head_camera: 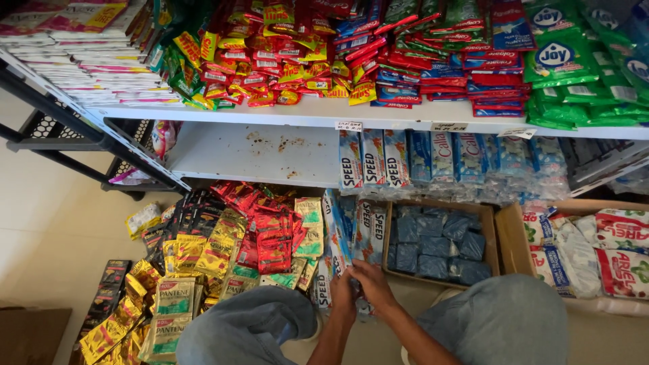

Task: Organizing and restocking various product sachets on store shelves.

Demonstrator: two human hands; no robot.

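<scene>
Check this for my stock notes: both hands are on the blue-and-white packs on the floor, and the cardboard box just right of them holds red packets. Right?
Not quite. The head view shows the cardboard box holds dark blue packets, not red. Both hands, left hand and right hand, are on the blue-and-white packs.

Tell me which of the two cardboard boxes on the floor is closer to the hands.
The box of dark blue packets, just right of the right hand. The other box, holding white and red bags, sits farther right.
</scene>
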